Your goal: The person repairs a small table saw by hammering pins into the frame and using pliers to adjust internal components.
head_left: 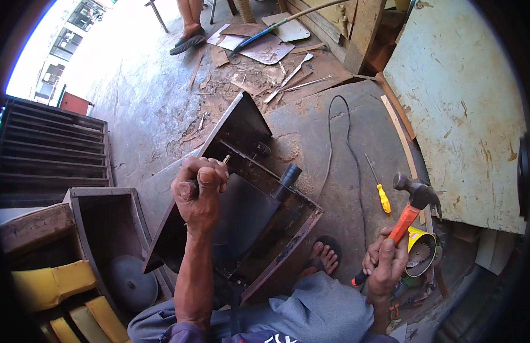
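Observation:
My left hand [202, 191] is closed above a dark wooden box-like frame [282, 246] that lies tilted in front of me. A small brass-coloured tip [226, 159] shows just past its fingers; what the fist holds is otherwise hidden. A smooth black panel [242, 208] and a short black cylinder [290, 174] sit in the frame. My right hand [386, 263] grips a claw hammer [406, 220] by its orange handle, its dark head raised and apart from the frame. Just beside that hand stands a yellow tin [413, 235] with a toothed round blade in it.
A yellow-handled screwdriver [383, 197] and a thin black cable [349, 134] lie on the concrete floor. Wood scraps and a chisel-like tool [290, 78] are scattered farther off, near another person's foot [189, 41]. Wooden boxes [105, 197] stand at left, a worn pale board [465, 108] at right.

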The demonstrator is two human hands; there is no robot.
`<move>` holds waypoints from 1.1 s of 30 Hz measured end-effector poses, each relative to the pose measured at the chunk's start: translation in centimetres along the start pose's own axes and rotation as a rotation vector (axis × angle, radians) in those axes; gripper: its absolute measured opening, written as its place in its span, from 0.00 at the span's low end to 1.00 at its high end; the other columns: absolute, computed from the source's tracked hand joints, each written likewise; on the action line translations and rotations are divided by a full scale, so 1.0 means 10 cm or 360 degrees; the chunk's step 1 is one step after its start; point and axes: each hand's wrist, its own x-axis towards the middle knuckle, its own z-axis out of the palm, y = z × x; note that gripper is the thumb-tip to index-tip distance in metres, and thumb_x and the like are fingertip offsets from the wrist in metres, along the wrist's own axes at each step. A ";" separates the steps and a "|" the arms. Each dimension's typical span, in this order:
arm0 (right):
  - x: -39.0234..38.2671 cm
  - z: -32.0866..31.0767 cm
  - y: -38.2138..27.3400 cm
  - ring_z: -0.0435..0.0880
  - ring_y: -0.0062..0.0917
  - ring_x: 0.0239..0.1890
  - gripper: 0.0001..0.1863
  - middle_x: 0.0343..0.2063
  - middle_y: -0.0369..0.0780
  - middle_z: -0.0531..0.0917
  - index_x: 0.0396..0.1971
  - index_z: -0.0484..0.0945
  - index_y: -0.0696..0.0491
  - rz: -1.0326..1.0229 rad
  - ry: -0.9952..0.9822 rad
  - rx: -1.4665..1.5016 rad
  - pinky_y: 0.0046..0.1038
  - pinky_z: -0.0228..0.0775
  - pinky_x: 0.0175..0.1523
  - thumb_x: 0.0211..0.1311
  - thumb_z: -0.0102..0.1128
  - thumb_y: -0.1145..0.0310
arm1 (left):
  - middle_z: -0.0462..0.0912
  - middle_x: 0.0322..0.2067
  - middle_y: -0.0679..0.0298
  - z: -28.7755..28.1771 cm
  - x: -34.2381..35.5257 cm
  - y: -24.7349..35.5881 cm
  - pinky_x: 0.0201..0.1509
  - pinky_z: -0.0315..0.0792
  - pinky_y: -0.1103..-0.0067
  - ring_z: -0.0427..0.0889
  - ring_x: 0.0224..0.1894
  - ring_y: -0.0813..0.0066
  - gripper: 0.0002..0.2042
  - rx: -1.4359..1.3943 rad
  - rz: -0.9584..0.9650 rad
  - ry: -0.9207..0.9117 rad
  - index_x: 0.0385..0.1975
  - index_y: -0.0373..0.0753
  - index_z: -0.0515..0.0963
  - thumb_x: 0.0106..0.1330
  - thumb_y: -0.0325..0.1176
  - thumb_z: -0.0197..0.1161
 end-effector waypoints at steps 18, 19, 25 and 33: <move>0.24 -0.13 0.15 0.56 0.08 0.12 0.20 0.16 0.29 0.62 0.49 0.66 0.56 0.0132 -0.0224 -0.0090 0.15 0.51 0.17 0.75 0.54 0.54 | 0.68 0.17 0.70 0.14 0.06 -0.09 0.27 0.62 0.81 0.68 0.22 0.81 0.22 0.0329 -0.0269 -0.0025 0.25 0.37 0.70 0.74 0.49 0.59; 0.25 -0.13 0.15 0.57 0.08 0.13 0.20 0.16 0.29 0.62 0.49 0.66 0.56 0.0142 -0.0231 -0.0083 0.15 0.51 0.17 0.74 0.54 0.54 | 0.68 0.17 0.70 0.17 0.09 -0.08 0.27 0.62 0.81 0.68 0.22 0.81 0.22 0.0329 -0.0273 -0.0029 0.25 0.37 0.70 0.74 0.49 0.59; 0.38 -0.06 0.18 0.58 0.07 0.13 0.22 0.16 0.28 0.64 0.49 0.66 0.56 0.0025 -0.0321 -0.0214 0.15 0.51 0.17 0.72 0.58 0.53 | 0.64 0.15 0.70 0.18 0.30 -0.03 0.28 0.64 0.80 0.62 0.17 0.82 0.22 0.0604 -0.0577 -0.0128 0.24 0.38 0.69 0.78 0.48 0.53; 0.49 0.16 -0.08 0.70 0.11 0.22 0.18 0.21 0.31 0.73 0.45 0.72 0.58 -0.0081 -0.0462 -0.0306 0.18 0.62 0.29 0.70 0.62 0.58 | 0.70 0.15 0.69 0.09 0.22 -0.14 0.25 0.63 0.81 0.69 0.19 0.81 0.21 0.0332 -0.0370 -0.0003 0.24 0.38 0.71 0.77 0.48 0.57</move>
